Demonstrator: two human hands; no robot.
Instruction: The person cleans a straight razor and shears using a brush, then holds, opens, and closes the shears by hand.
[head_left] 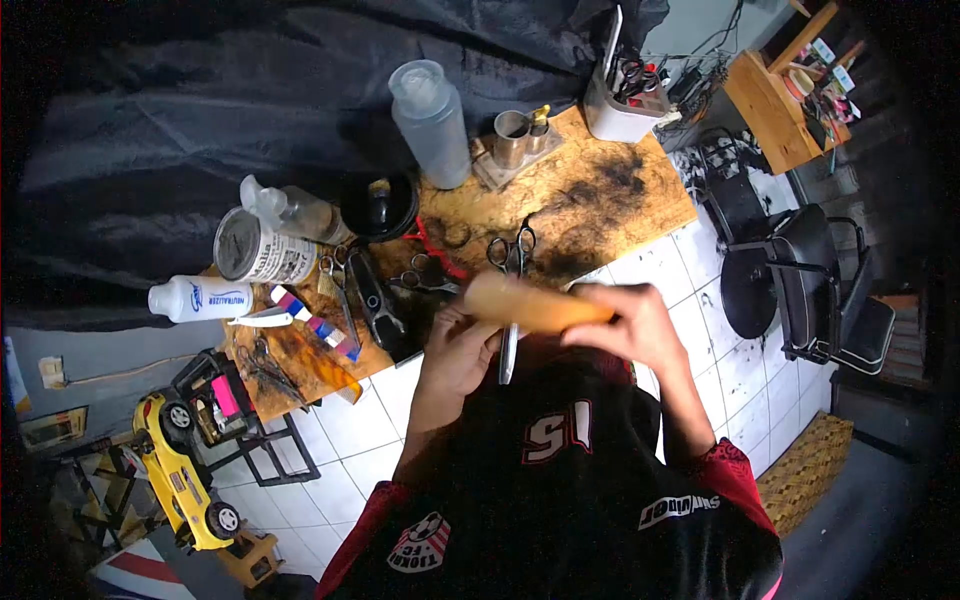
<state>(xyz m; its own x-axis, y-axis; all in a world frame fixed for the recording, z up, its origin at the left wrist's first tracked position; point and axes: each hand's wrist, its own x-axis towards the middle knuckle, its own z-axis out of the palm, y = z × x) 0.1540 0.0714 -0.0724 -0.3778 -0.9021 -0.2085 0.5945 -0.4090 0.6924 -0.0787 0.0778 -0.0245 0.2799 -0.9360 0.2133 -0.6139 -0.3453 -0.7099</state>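
Observation:
Scissors [508,358] are held in front of my chest by my left hand [458,352], its fingers closed near the blades. Their finger rings point up toward the table and the blades point down toward me. My right hand [635,325] is closed around one end of an orange-tan, thick, elongated object [535,306]. Motion blurs this object, so I cannot tell its exact kind. Its paler end lies across the scissors, close to my left fingers, and hides part of them.
The wooden table [560,215] carries dark hair clippings, a clipper [375,300], more scissors [425,275], a white Neutralizer bottle [205,298], a spray bottle [295,212], a tall bottle [432,125] and a tool bin [625,108]. A black chair [810,260] stands right; a yellow toy car [180,475] left.

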